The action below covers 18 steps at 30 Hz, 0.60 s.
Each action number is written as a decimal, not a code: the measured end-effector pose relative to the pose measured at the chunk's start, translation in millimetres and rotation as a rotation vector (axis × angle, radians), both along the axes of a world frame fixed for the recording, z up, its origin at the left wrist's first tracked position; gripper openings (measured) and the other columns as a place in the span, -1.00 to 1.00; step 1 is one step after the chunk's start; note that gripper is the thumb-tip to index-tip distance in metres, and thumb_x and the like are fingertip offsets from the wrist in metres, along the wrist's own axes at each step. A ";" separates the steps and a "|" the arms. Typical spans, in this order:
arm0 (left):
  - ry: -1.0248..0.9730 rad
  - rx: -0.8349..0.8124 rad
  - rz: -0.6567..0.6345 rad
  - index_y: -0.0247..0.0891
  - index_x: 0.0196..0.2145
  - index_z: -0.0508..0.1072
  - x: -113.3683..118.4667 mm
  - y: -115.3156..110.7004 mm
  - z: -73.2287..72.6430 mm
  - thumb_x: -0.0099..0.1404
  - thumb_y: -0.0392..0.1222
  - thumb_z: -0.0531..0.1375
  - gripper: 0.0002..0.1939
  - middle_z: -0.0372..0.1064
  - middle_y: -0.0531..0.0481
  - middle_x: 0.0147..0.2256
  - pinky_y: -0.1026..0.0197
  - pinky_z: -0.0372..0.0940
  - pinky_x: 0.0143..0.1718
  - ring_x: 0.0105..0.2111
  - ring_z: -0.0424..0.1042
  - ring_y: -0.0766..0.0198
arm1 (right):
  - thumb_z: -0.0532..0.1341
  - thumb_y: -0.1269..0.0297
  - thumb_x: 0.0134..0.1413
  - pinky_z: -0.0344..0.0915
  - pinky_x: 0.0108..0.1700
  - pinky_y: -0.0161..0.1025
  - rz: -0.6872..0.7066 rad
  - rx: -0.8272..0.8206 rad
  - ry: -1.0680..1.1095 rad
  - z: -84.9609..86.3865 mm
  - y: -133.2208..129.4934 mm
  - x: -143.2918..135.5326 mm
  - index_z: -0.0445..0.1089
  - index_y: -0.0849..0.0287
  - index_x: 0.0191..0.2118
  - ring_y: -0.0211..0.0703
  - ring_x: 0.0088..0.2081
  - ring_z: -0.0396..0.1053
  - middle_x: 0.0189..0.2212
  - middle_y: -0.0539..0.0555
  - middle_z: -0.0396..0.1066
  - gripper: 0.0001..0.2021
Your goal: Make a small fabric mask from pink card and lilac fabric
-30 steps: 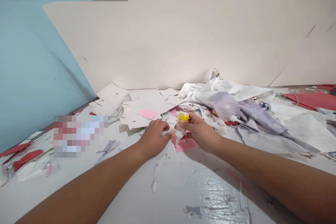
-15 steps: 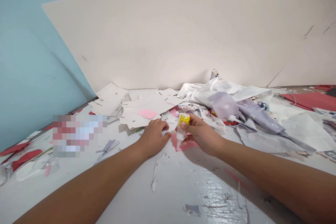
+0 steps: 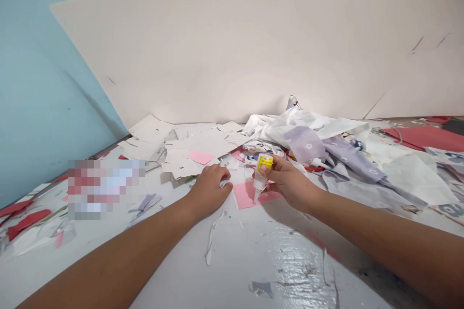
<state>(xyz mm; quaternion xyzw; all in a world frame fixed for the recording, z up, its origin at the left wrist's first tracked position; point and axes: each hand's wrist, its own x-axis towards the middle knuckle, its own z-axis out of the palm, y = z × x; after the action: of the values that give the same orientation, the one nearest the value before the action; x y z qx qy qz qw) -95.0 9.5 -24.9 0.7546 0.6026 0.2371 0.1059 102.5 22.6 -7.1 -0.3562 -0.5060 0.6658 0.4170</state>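
Observation:
A small white glue bottle with a yellow label is gripped in my right hand, thumb on its near side. Its nozzle points down onto a pink piece of paper lying flat on the white table. My left hand rests at the left edge of that paper, palm down. Its fingers are loosely bent with the thumb apart from them, and nothing shows between them. Another pink piece lies beyond my left hand, on white card sheets.
White and lilac fabric is heaped behind my right hand. Red sheets lie at far right, red scraps at far left. A large pale board stands along the back. A blurred-out patch covers something at left.
The glue bottle in my right hand has moved slightly right over the pink paper, uncovering more of the paper's left part. My left hand stays nearly in place. The view has shifted a little.

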 end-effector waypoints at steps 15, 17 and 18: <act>-0.036 -0.042 0.011 -0.17 -0.39 0.28 2.1 -3.8 4.0 0.10 -0.16 0.01 -0.88 0.26 0.00 -0.32 0.14 0.17 -0.25 -0.20 0.21 0.16 | 0.23 0.21 -0.13 0.29 -0.45 -0.29 -0.125 0.033 -0.087 -2.2 7.9 34.6 0.24 0.11 -0.39 -0.27 -0.46 0.27 -0.46 -0.04 0.28 -0.82; -0.035 -0.047 0.013 -0.17 -0.40 0.29 2.3 -3.7 4.0 0.10 -0.16 0.01 -0.88 0.26 0.00 -0.31 0.14 0.18 -0.26 -0.21 0.21 0.16 | 0.22 0.22 -0.12 0.29 -0.45 -0.30 -0.132 0.032 -0.093 -1.3 7.7 37.0 0.24 0.11 -0.36 -0.26 -0.45 0.28 -0.44 -0.03 0.30 -0.83; -0.033 -0.050 0.014 -0.18 -0.40 0.29 2.5 -3.6 4.1 0.09 -0.15 0.01 -0.88 0.26 0.00 -0.32 0.14 0.18 -0.27 -0.21 0.21 0.16 | 0.21 0.22 -0.11 0.29 -0.46 -0.31 -0.139 0.032 -0.095 -1.2 7.7 38.3 0.24 0.11 -0.35 -0.27 -0.44 0.28 -0.43 -0.02 0.30 -0.83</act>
<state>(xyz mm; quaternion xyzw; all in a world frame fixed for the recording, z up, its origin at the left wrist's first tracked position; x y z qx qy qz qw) -92.5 6.0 -20.8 0.7433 0.6119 0.2354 0.1329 140.8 30.4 -8.3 -0.4151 -0.5098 0.6094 0.4431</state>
